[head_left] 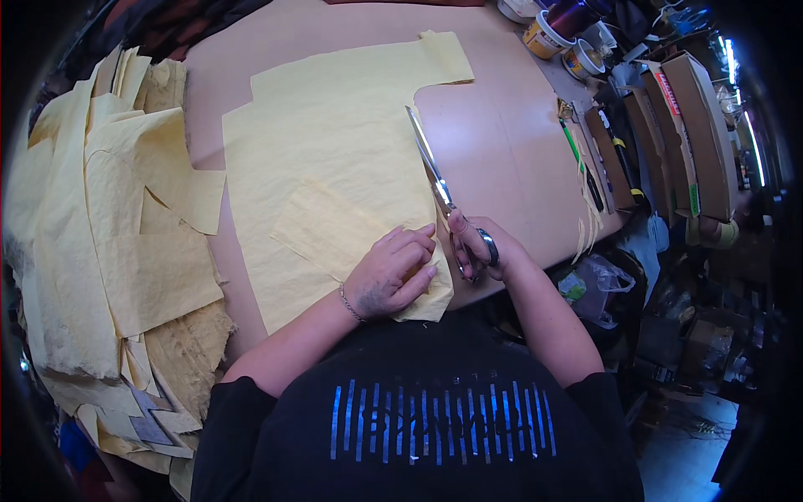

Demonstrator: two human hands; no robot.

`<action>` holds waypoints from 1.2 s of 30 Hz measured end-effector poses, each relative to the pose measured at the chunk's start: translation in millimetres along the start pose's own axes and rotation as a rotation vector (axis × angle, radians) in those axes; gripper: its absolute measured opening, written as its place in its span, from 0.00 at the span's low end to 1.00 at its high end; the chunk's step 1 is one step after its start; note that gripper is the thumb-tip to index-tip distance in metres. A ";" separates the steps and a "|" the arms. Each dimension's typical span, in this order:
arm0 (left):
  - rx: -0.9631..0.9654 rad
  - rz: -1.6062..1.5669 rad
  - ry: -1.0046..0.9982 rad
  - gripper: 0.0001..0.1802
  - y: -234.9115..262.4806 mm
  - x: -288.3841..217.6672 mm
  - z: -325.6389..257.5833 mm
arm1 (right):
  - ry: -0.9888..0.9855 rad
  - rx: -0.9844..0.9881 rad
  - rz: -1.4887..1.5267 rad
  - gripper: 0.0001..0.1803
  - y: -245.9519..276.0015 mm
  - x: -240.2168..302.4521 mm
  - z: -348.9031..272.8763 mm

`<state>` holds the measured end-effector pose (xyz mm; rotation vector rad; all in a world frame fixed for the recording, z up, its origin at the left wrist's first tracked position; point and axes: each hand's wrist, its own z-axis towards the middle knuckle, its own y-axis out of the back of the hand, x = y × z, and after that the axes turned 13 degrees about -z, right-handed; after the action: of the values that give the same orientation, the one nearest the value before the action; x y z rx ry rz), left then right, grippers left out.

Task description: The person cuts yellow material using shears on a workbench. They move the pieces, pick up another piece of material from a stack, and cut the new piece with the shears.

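Two bare hands come up to me through the head camera, working at the near edge of a tan, smooth-topped table (510,142). I have the right hand (481,243) holding a pair of long silver metal scissors (429,159), its fingers wrapped at the loop handles; the blades point away from the body and look close together, lying along the right edge of a large pale-yellow fabric sheet (335,117). That sheet lies spread across the middle of the table, with a stepped outline and a tab at its far right corner. I see the left hand (393,272) resting on its near right part, just beside the scissors, fingers curled and narrow; I cannot tell whether they pinch the fabric. A silver chain bracelet (352,304) circles that wrist. Near the left hand, a pale-yellow rectangular fabric patch (322,219) lies on the sheet, though I cannot tell if it is attached. To my left rises a thick, uneven stack of pale-yellow fabric pieces (159,276). At far right I get brown cardboard boxes (707,125), a slim green stick-shaped tool (570,140) and, lower down, a translucent plastic bag (598,289).
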<state>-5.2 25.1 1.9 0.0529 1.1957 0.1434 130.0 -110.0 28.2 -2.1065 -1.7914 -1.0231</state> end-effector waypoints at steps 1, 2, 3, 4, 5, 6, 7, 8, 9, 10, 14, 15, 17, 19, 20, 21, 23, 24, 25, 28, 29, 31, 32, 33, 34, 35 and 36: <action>0.008 0.007 -0.006 0.06 0.5 0.5 0.1 | 0.000 0.000 -0.001 0.39 0.0 -0.2 0.4; 0.017 0.014 -0.013 0.06 0.8 0.8 0.3 | -0.001 -0.011 -0.009 0.39 -0.3 -0.9 1.2; 0.018 0.013 -0.012 0.06 0.9 0.3 0.6 | -0.003 -0.022 -0.017 0.39 -0.6 -2.1 1.8; 0.022 0.007 -0.012 0.06 1.1 -0.7 1.2 | -0.005 -0.023 -0.016 0.39 -0.8 -3.6 2.4; 0.027 0.001 -0.011 0.06 1.1 -1.2 1.5 | -0.005 -0.039 -0.020 0.39 -0.6 -5.4 2.9; 0.026 0.001 -0.010 0.06 0.9 -0.2 0.7 | -0.004 -0.053 -0.024 0.39 -1.0 -6.3 3.4; 0.025 0.007 -0.004 0.06 0.5 1.6 -0.5 | -0.004 -0.051 -0.025 0.39 -1.5 -6.7 3.1; 0.025 0.012 0.001 0.06 0.3 2.6 -1.3 | -0.017 -0.057 -0.026 0.37 -2.2 -7.2 2.4; 0.025 0.010 0.001 0.06 0.1 2.9 -1.5 | -0.032 -0.065 -0.028 0.34 -2.9 -8.2 1.3; 0.022 0.011 0.003 0.06 0.0 3.3 -1.5 | -0.034 -0.065 -0.028 0.34 -3.8 -9.6 -0.3; 0.015 0.006 0.013 0.06 -0.9 1.6 -0.4 | -0.050 -0.077 -0.006 0.33 -6.1 -14.4 -5.9; 0.015 0.006 0.013 0.06 -0.4 1.7 -0.1 | -0.065 -0.078 0.001 0.33 -6.3 -14.6 -6.6; 0.039 0.019 0.024 0.06 0.4 1.6 0.0 | -0.055 -0.078 -0.027 0.36 -5.6 -13.6 -11.3; 0.036 0.083 0.021 0.06 0.8 -1.7 0.8 | -0.044 -0.077 -0.056 0.39 -5.1 -15.3 -15.5; 0.032 0.147 0.018 0.06 1.2 -3.3 1.1 | -0.051 -0.056 -0.037 0.36 -5.6 -17.1 -17.6; 0.034 0.145 0.017 0.06 1.1 -3.9 1.8 | -0.062 -0.040 -0.018 0.33 -5.6 -18.4 -19.7; 0.038 0.170 0.014 0.06 0.8 -4.4 2.8 | -0.053 -0.043 -0.016 0.33 -6.4 -20.7 -18.1; 0.039 0.170 0.012 0.06 0.2 -3.8 2.8 | -0.040 -0.044 -0.014 0.34 -7.0 -20.7 -17.1; 0.032 0.132 0.010 0.07 -0.6 -2.3 2.4 | -0.039 -0.045 -0.013 0.34 -7.7 -18.5 -15.7; 0.046 0.073 0.052 0.06 -1.1 0.8 0.0 | -0.038 -0.053 -0.018 0.34 -7.4 -12.6 -11.6; 0.066 0.051 0.096 0.06 -0.8 1.0 -0.5 | -0.053 -0.055 -0.012 0.34 -6.8 -12.8 -10.5; 0.067 0.053 0.095 0.06 -0.5 0.9 -0.9 | -0.065 -0.053 -0.010 0.34 -6.8 -15.0 -8.1; 0.068 0.054 0.092 0.06 -0.3 0.9 -0.9 | -0.058 -0.062 -0.013 0.36 -7.0 -17.0 -7.8; 0.067 0.053 0.092 0.06 -0.3 1.8 -1.2 | -0.053 -0.071 -0.018 0.38 -7.1 -18.3 -7.9; 0.069 0.049 0.089 0.06 -0.1 3.0 -1.7 | -0.053 -0.071 -0.019 0.38 -7.2 -18.4 -8.0; 0.072 0.046 0.087 0.06 -0.1 3.8 -1.7 | -0.059 -0.075 -0.030 0.38 -7.4 -18.3 -7.9; 0.073 0.044 0.087 0.06 -0.5 3.8 -0.8 | -0.065 -0.079 -0.040 0.38 -8.2 -18.4 -7.9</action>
<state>-4.6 25.1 -2.0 0.1382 1.2875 0.1424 118.9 -126.9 20.6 -2.1827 -1.8599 -1.0638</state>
